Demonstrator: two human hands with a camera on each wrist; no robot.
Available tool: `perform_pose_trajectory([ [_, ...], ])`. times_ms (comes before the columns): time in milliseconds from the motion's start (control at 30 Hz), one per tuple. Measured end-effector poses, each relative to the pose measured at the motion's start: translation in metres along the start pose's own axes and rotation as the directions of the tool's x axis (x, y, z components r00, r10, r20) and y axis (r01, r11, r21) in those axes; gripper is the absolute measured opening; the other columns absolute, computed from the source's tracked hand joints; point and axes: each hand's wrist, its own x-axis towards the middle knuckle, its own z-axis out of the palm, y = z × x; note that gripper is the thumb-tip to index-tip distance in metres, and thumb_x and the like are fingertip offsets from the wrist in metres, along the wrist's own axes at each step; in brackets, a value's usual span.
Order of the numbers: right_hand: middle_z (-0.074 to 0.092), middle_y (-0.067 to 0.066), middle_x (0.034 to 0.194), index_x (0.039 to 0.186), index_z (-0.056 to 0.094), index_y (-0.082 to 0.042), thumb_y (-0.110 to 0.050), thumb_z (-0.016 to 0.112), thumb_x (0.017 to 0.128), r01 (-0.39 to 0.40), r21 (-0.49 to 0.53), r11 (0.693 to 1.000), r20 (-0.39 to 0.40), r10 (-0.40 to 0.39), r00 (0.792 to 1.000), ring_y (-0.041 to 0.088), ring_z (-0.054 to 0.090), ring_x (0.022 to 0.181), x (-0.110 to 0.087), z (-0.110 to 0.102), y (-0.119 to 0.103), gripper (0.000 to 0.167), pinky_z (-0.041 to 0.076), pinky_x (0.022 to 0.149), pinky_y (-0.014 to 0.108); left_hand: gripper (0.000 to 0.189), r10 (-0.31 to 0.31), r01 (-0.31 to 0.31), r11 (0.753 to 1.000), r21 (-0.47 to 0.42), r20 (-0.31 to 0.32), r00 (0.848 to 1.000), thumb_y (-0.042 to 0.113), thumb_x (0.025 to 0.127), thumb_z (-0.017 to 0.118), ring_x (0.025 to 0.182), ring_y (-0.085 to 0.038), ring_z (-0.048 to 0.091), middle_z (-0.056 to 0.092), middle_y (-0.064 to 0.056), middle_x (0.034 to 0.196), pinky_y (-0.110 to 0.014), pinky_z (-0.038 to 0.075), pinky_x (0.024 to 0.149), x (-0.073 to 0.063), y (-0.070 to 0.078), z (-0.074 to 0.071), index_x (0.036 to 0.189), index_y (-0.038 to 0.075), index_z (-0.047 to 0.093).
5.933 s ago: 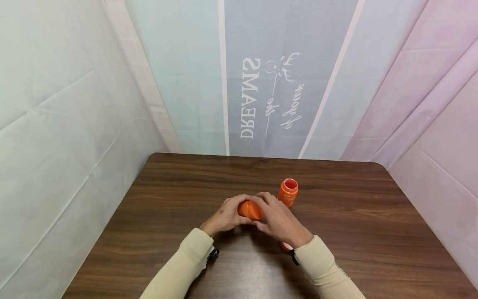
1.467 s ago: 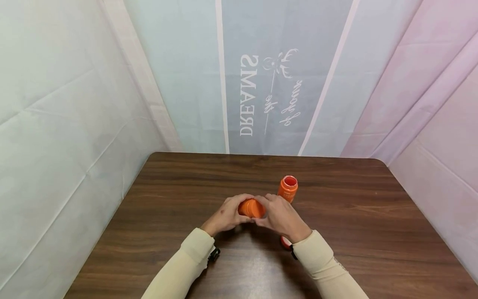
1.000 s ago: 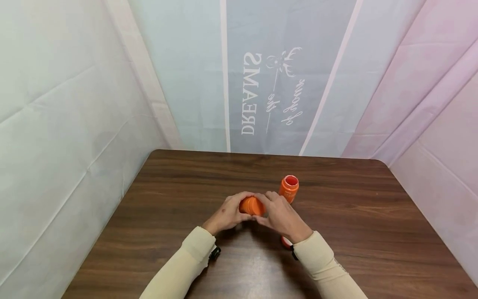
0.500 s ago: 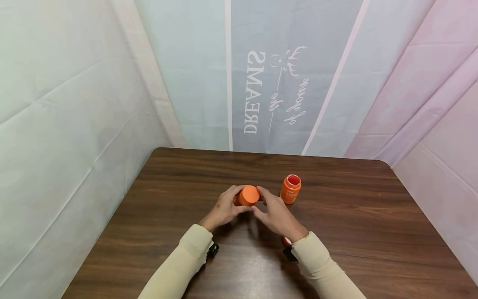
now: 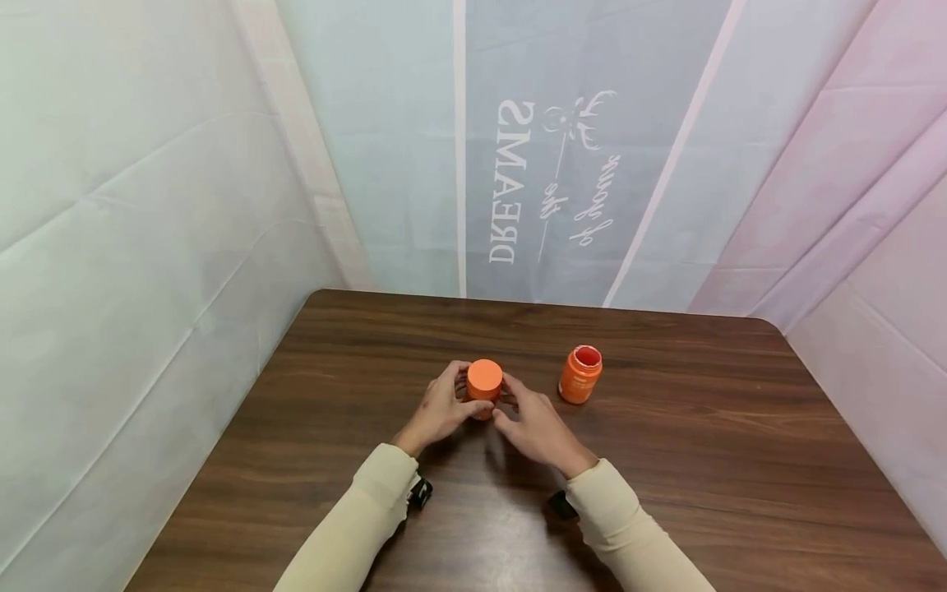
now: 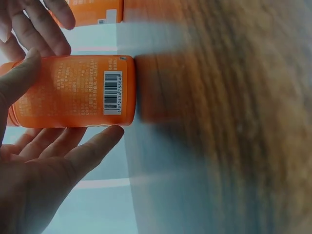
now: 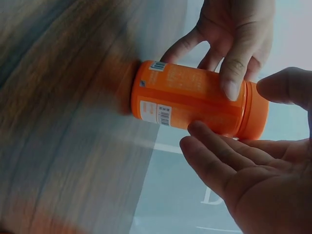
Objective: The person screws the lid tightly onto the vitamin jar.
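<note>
Steadiness seems the heart of this step, which looks like settling the closed jar [image 7: 185, 97] upright on the table [image 5: 740, 427]. It stands at twelve o'clock from you, orange cap [image 5: 484, 377] facing up, its base at the wood or all but; the blurred wrist views leave contact hard to tell. Your left hand [image 5: 438, 411], at eight o'clock from the jar, grips it, thumb across the near side and fingers round behind. Your right hand [image 5: 538, 427], at four o'clock, is loosely spread, fingertips at the jar wall and thumb near the cap, pinching nothing. Let the left hand carry the control and use the right fingers only as a light guard, since a push from four o'clock could tip or slide the jar toward ten. Feel for the whole base sitting flat before you relax the left thumb. Then draw your hands apart evenly, left toward eight and right toward four, so no finger drags the cap. Mind the open jar [image 5: 580, 376] at three o'clock, well apart from the closed one: its mouth is uncovered, and a wide sweep of your right knuckles could knock it over.
</note>
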Motion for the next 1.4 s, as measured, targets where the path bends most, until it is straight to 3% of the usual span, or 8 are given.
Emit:
perform_pose_trajectory([
  [467, 0.052, 0.016, 0.144, 0.155, 0.031, -0.004, -0.002, 0.062, 0.092, -0.005, 0.005, 1.000, 0.044, 0.005, 0.999, 0.027, 0.051, 0.131, 0.012, 0.016, 0.000, 0.070, 0.045, 0.103, 0.048, 0.058, -0.046, 0.044, 0.999, -0.032, -0.062, 0.997, 0.007, 0.085, 0.079, 0.124, -0.031, 0.057, 0.059, -0.019, 0.133, -0.043, 0.047, 0.101, 0.003, -0.008, -0.010, 0.135, -0.001, 0.050],
  [967, 0.048, 0.020, 0.147, 0.158, 0.019, -0.003, -0.006, 0.061, 0.092, -0.024, -0.033, 0.999, 0.077, 0.027, 0.997, 0.030, 0.050, 0.132, 0.040, 0.030, 0.000, 0.079, 0.043, 0.104, 0.048, 0.059, -0.074, 0.072, 0.997, -0.020, -0.124, 0.990, 0.008, 0.088, 0.078, 0.122, -0.032, 0.058, 0.061, -0.020, 0.131, -0.044, 0.046, 0.102, 0.015, -0.017, -0.027, 0.139, -0.002, 0.051],
  [1200, 0.045, 0.020, 0.149, 0.159, 0.016, -0.005, -0.008, 0.058, 0.095, -0.032, -0.019, 0.999, 0.097, 0.034, 0.995, 0.031, 0.048, 0.134, 0.051, 0.034, 0.000, 0.077, 0.047, 0.098, 0.047, 0.058, -0.114, 0.109, 0.993, -0.039, -0.139, 0.984, 0.008, 0.089, 0.076, 0.124, -0.031, 0.057, 0.060, -0.019, 0.132, -0.044, 0.044, 0.104, 0.022, -0.021, -0.034, 0.140, -0.002, 0.051],
  [1400, 0.043, 0.019, 0.151, 0.159, 0.016, -0.005, -0.008, 0.058, 0.094, -0.040, -0.017, 0.999, 0.094, 0.042, 0.995, 0.030, 0.046, 0.135, 0.057, 0.036, 0.000, 0.078, 0.044, 0.103, 0.048, 0.059, -0.130, 0.124, 0.991, -0.051, -0.139, 0.982, 0.007, 0.090, 0.075, 0.126, -0.032, 0.055, 0.058, -0.020, 0.134, -0.043, 0.043, 0.105, 0.025, -0.021, -0.037, 0.141, -0.002, 0.049],
])
